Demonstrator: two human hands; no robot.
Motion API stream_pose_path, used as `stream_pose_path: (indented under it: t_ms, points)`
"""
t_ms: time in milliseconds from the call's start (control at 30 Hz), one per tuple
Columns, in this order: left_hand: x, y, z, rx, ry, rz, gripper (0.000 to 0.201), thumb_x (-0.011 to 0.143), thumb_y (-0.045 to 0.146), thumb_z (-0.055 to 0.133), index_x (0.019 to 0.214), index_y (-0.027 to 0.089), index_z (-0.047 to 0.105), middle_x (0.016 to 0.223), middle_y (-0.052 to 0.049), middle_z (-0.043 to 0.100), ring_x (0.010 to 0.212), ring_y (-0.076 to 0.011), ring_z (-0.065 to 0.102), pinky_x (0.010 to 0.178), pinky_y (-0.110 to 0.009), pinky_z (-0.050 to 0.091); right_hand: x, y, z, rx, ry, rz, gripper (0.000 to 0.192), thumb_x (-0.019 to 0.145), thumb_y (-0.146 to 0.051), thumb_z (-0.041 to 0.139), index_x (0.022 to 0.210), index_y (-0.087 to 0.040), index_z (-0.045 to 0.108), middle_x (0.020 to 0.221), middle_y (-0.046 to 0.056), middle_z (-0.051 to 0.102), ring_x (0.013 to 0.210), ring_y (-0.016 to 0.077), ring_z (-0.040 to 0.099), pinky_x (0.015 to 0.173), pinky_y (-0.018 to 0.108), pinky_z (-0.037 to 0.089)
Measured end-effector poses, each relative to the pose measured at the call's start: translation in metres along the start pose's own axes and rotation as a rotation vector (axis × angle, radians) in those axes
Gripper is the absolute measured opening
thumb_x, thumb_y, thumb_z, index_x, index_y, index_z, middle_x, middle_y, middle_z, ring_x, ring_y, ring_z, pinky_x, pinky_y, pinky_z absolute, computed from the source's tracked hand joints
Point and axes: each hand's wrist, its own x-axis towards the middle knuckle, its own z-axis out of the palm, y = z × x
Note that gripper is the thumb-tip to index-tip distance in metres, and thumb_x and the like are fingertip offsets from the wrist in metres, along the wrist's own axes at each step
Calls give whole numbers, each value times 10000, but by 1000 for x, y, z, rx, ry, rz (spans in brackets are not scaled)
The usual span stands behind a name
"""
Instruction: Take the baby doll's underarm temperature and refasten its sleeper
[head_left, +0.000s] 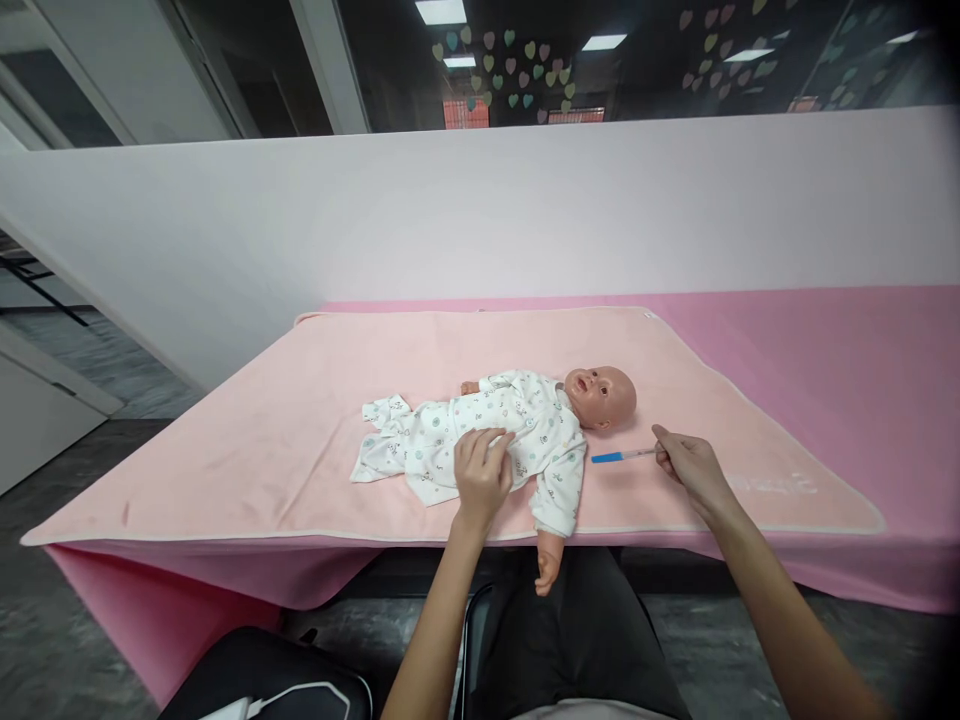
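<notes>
A baby doll [495,425] lies on its back, head to the right, in a white printed outfit. Its near arm hangs over the table's front edge. My left hand [481,470] is over the doll's lower torso, fingers loosely bent and apart, with nothing seen in them; whether it touches the cloth I cannot tell. In a pinch, my right hand [691,468] holds a thin stick with a blue end [607,457] and a pale, narrow shaft. The blue end points left, just below the doll's head and beside its near shoulder. My fingers hide the stick's other end.
Under the doll, a peach blanket [247,430] covers much of the table, over a pink tablecloth [847,380]. A white wall [480,220] rises behind. Below at left is a black seat [262,670] bearing a white cable [300,688].
</notes>
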Motion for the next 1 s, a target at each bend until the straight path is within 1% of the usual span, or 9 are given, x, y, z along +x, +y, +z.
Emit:
stream_pose_path:
  t_ms: [133,233,333,433,533,567,667,767,1000]
  points:
    - [36,30,33,-42,-161,45,328,861,193,414,1157,198,555,1063,-86,606,1025,-235,512,935,-402,353,15,30,-3,-269,83,-46,486,756,-577,493,501,-164,520,427,4,468,414,113,410,451,249,300]
    - [57,41,60,-7,-176,41,367,868,261,429,1211,150,502,1111,-124,575,1043,-263,493,920,-417,351,22,40,-2,-629,160,-103,488,816,-522,409,533,-160,571,500,63,557,502,162,489,520,274,310]
    - [62,40,78,85,-182,48,307,869,276,436,1122,143,545,1120,-129,564,1048,-271,485,932,-434,342,25,45,0,-894,249,-107,437,837,-462,391,666,-151,646,670,120,642,618,203,549,560,285,309]
    - [56,35,84,142,-166,77,197,863,225,438,983,171,585,1070,-96,584,1011,-236,503,947,-418,342,22,44,10,-891,402,-159,367,834,-393,404,907,-139,659,893,139,663,733,224,586,608,296,356]
    - [48,32,84,144,-102,104,168,844,172,457,944,192,592,984,-68,612,950,-198,529,948,-387,349,16,33,43,-651,543,-354,360,833,-314,391,1059,-131,603,998,127,649,820,222,598,691,315,421]
    - [46,31,84,136,-84,117,167,839,158,461,934,195,594,956,-60,620,934,-188,536,951,-379,348,14,27,59,-559,517,-437,351,828,-287,391,1073,-136,593,1010,120,650,828,217,602,719,323,439]
    - [41,29,82,99,-42,152,153,837,159,472,921,198,595,915,-38,640,906,-163,548,964,-359,337,14,14,110,-344,243,-683,367,790,-185,393,1111,-170,570,1080,98,638,969,209,595,830,341,465]
    - [38,27,82,91,30,106,134,850,180,475,911,197,593,886,-29,656,900,-161,549,961,-358,323,21,8,145,-181,30,-690,405,779,-129,374,1140,-192,548,1086,71,643,1002,184,599,879,339,472]
    - [34,29,85,162,187,-83,93,847,192,517,888,215,597,813,2,682,892,-177,540,943,-395,235,26,22,149,-149,9,-644,283,862,-236,397,1052,-179,598,1039,81,667,957,195,626,855,344,494]
